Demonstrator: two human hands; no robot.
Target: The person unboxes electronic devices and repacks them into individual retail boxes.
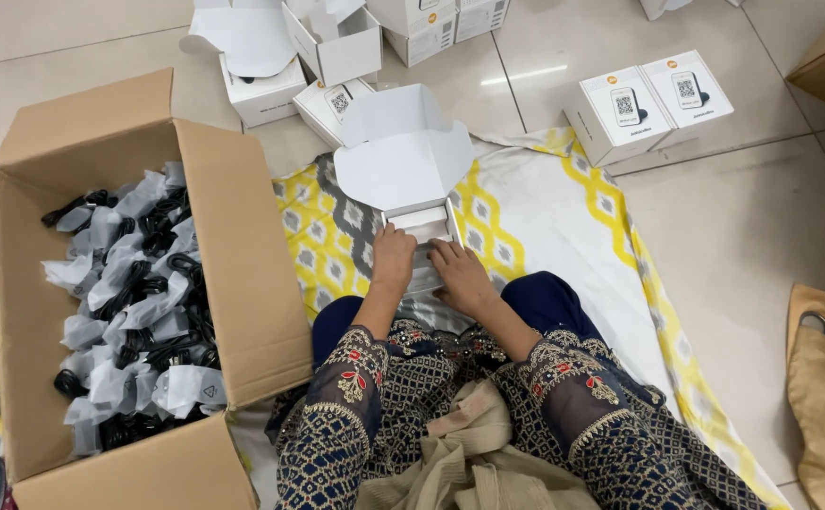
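Observation:
A small white carton [403,161] with its lid flaps standing open rests on the yellow, grey and white patterned cloth [564,217] in front of my knees. My left hand [394,257] presses on the carton's near left side, fingers curled over its edge. My right hand [460,274] lies on the near right side, fingers on the white insert inside. What sits beneath the insert is hidden by my hands.
A large open cardboard box [243,264] on the left holds several black cables in clear bags [139,302]. Several white cartons [337,47] stand at the back, two closed ones [644,99] to the right. A tan bag [823,378] lies at the right edge.

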